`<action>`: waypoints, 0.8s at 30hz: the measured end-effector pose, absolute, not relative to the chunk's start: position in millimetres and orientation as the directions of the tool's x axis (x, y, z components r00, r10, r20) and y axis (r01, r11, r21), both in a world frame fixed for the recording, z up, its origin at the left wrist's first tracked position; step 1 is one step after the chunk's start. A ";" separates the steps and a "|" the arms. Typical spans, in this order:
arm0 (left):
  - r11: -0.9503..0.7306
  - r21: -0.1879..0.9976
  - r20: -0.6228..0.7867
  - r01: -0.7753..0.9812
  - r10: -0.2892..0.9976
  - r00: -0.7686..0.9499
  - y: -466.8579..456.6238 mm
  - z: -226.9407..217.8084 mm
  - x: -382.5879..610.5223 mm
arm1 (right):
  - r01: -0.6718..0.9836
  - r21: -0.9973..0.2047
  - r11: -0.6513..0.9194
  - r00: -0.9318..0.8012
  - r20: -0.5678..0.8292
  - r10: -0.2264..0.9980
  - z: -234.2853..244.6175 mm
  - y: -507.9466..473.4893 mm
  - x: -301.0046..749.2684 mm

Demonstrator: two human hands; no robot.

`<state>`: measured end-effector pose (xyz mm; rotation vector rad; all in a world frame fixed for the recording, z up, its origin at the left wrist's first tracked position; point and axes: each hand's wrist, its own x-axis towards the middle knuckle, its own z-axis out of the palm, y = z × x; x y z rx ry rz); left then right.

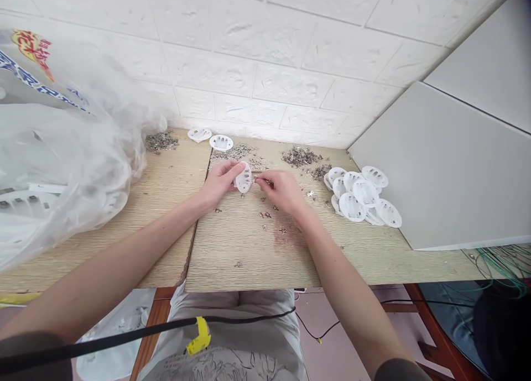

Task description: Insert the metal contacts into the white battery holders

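Note:
My left hand (224,179) grips a white oval plastic battery holder (243,179) by its left side, tilted up off the wooden tabletop, its slotted face with metal contacts turned to me. Close to its right edge, my right hand (282,190) pinches a small metal contact piece (256,179) between thumb and fingertips. Its exact shape is too small to make out. Several loose metal contacts (267,215) are scattered on the table below my hands.
Heaps of metal contacts (301,156) lie along the wall. A pile of white battery holders (352,204) sits at the right, beside a grey panel (448,165). Two more holders (221,143) lie at the back. A large plastic bag (136,121) of holders fills the left. A black cable (157,330) crosses my lap.

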<state>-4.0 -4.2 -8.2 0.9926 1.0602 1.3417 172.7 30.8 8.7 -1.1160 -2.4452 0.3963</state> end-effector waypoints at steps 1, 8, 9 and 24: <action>0.007 0.968 -0.018 -0.252 0.999 -0.039 -4.2 -8.0 -4.1 | 0.641 -0.417 0.644 -0.594 0.261 0.761 8.1 30.6 172.5; 0.014 0.964 -0.018 -0.265 1.000 -0.016 -6.1 -3.7 -3.2 | 0.634 -0.361 0.683 -0.633 0.265 0.727 4.6 28.5 170.5; 0.014 0.964 -0.018 -0.264 1.000 -0.012 -6.3 -3.3 -3.0 | 0.647 -0.339 0.683 -0.632 0.263 0.729 4.2 28.3 170.0; 0.037 0.965 -0.048 -0.259 0.998 -0.036 -6.3 -2.2 -2.2 | 0.681 -0.243 0.691 -0.644 0.249 0.723 1.3 27.2 166.5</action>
